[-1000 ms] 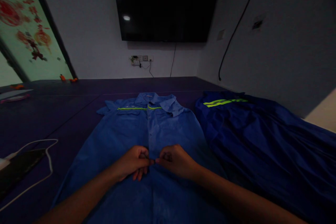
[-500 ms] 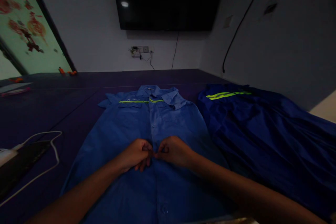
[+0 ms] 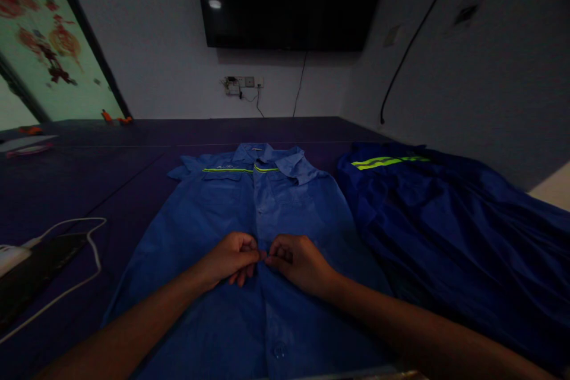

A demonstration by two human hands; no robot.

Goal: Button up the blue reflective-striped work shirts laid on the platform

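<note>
A blue work shirt with a thin yellow-green stripe across the chest lies face up, its collar away from me. Both hands meet at the front placket, halfway down. My left hand pinches the shirt's front edge between thumb and finger. From the other side, my right hand pinches the same spot, fingertips almost touching the left ones. Whatever small part sits between the fingertips is hidden. Lower on the placket a round button shows.
To the right lies a darker blue garment with a bright reflective band. At left are a white cable and a dark flat object. The purple surface runs back to the wall, below a mounted screen.
My right hand has turned slightly, its thumb and fingers showing more plainly at the placket. The left thumb has straightened toward it. The camera view has shifted a little.
</note>
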